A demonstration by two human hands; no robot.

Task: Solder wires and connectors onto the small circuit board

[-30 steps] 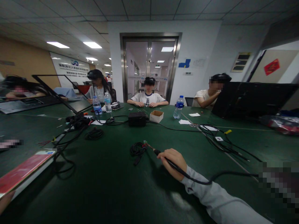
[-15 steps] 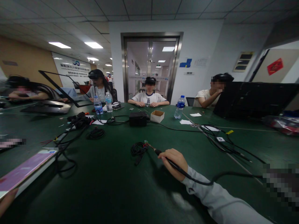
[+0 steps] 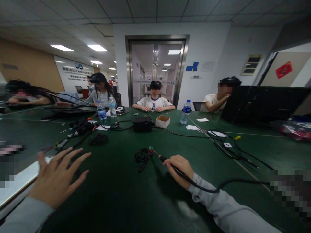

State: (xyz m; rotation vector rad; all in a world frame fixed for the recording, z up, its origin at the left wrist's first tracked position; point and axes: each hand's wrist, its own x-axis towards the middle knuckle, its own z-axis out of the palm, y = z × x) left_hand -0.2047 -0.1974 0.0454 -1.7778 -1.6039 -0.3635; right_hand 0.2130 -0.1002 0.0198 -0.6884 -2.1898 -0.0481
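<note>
My right hand [image 3: 179,170] is closed around the black handle of a soldering iron [image 3: 177,171], whose cord runs back along my sleeve to the right. The iron's thin brownish end meets a small green circuit board [image 3: 151,149]; whether they touch is hard to tell. Beside the board lies a coiled black cable [image 3: 142,156] with a dark plug. With fingers spread, my left hand [image 3: 57,179] hovers palm down over the left of the table, holding nothing. Below and beside it rests a flat white-edged slab [image 3: 24,176], partly covered by the hand and partly pixelated.
Tangled black leads [image 3: 81,126] and a coiled cable [image 3: 98,139] lie beyond my left hand. Ahead are a black box [image 3: 143,124], a small open carton [image 3: 162,121] and a water bottle [image 3: 186,112]. Loose cables [image 3: 233,150] cross the right side. Several people sit around.
My left hand has come up from the slab's lower left edge and spread its fingers over the table. At back left, a raised dark frame has tilted down. My right hand stays put.
</note>
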